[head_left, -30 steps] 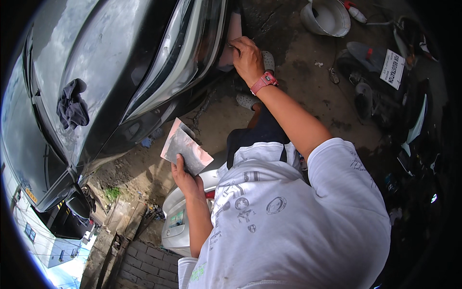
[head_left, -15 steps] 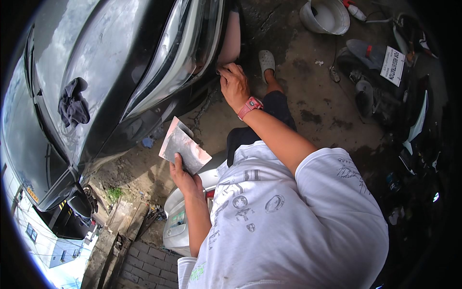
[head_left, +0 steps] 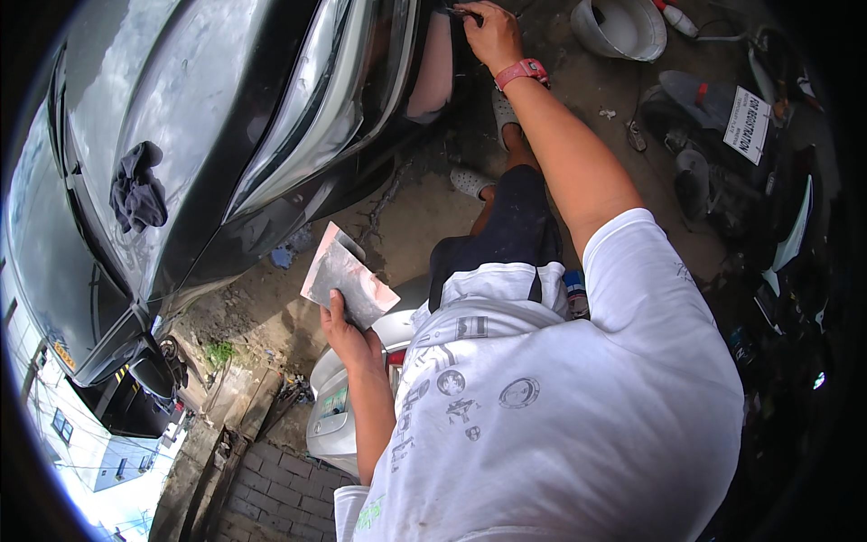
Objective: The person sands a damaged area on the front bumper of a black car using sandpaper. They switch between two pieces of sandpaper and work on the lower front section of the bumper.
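My left hand grips a flat grey putty board at its lower edge, thumb on top. Pinkish putty is smeared along the board's edges, and a darker piece shows behind it. Beyond it, my right hand reaches out to the dark car's bumper, at the top of the view. Its fingers are pinched together at the bumper's edge; a small dark thing shows at their tips, too small to name. Just left of that hand lies a smooth pink putty patch on the bumper, below the headlight.
A dark cloth lies on the hood. On the ground at the far right stand a whitish bucket and a motorcycle with a white plate. My clog-style shoes are on the stained ground. A silver car is beside my left arm.
My right hand has moved away from the lower end of the putty patch, farther along the bumper to its upper right side. My left hand and the putty board have hardly moved.
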Action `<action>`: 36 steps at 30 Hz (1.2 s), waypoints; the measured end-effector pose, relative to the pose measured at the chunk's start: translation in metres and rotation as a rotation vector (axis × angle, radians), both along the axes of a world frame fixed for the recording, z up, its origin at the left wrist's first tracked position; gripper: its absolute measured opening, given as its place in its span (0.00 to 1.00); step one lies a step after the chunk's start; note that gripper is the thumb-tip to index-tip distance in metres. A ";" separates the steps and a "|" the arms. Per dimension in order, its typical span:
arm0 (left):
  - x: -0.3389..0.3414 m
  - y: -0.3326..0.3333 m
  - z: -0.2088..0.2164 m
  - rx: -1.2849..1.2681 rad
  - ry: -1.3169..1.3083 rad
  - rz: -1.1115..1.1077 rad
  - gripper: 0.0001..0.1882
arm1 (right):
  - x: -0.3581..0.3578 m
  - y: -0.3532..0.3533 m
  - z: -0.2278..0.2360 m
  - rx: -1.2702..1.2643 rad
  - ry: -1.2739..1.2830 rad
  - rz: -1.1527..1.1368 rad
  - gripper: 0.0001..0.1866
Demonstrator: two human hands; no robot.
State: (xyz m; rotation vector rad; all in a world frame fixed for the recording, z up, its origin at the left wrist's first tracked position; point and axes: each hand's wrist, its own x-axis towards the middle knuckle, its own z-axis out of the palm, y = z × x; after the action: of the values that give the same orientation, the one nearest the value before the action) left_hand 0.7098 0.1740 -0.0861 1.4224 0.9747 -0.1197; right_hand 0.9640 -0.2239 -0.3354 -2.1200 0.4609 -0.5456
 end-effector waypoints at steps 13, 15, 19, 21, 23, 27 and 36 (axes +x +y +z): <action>0.002 -0.004 -0.004 -0.004 0.009 0.030 0.23 | -0.022 0.026 0.002 0.052 -0.005 0.144 0.16; 0.005 -0.006 -0.005 -0.020 0.003 0.014 0.22 | -0.041 0.039 0.009 0.103 -0.006 0.136 0.16; 0.009 -0.009 -0.005 -0.020 -0.007 0.009 0.20 | -0.069 0.058 0.021 0.113 -0.005 0.125 0.15; 0.010 -0.010 -0.006 -0.017 -0.011 0.012 0.20 | -0.080 0.066 0.025 0.115 0.019 0.123 0.16; 0.010 -0.009 -0.006 -0.023 -0.025 0.012 0.21 | -0.090 0.073 0.026 0.123 0.051 0.124 0.17; 0.009 -0.006 -0.005 -0.008 -0.010 0.011 0.21 | -0.105 0.087 0.026 0.101 0.053 0.092 0.18; 0.004 0.002 -0.007 -0.014 -0.003 0.012 0.23 | -0.128 0.111 0.018 0.099 0.011 0.047 0.19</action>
State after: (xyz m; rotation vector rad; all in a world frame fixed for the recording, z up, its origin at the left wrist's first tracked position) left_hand 0.7140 0.1765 -0.0926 1.4031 0.9785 -0.1154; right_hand 0.8358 -0.1128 -0.3171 -2.0348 0.4342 -0.4746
